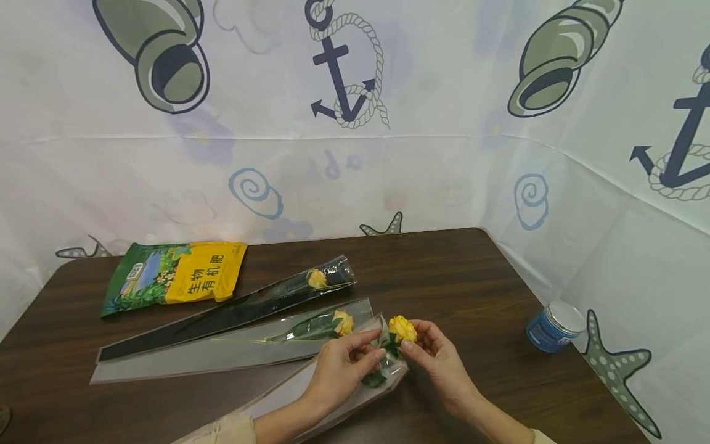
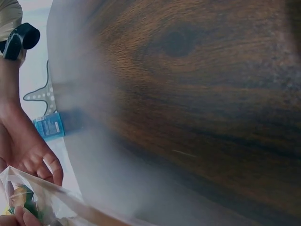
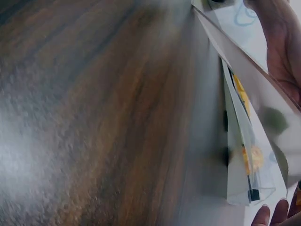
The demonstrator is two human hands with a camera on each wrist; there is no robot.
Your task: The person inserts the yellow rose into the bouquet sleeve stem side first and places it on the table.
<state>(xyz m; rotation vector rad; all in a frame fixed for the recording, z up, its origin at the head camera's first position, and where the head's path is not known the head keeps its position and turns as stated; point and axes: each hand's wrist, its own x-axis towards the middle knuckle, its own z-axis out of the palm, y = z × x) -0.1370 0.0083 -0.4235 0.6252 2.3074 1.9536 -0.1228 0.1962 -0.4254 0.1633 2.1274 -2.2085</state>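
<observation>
In the head view, a yellow rose [image 1: 402, 329] with green leaves sticks out of the open end of a clear-fronted flower sleeve [image 1: 310, 394] at the front. My left hand [image 1: 339, 369] pinches the sleeve's mouth just left of the bloom. On the other side, my right hand [image 1: 444, 364] has thumb and fingers at the rose's petals. The left wrist view shows left fingertips [image 2: 28, 217] on the clear film, the right hand [image 2: 33, 150] beyond. From the right wrist, the sleeve [image 3: 249, 70] is raised at a slant, leaves showing through it.
Behind lie two more sleeved roses, one in a grey sleeve [image 1: 183, 364] and one in a black sleeve [image 1: 211, 324]. A green and yellow printed bag [image 1: 194, 274] rests at the back left. A blue tin [image 1: 549, 330] with a pale lid stands near the table's right edge.
</observation>
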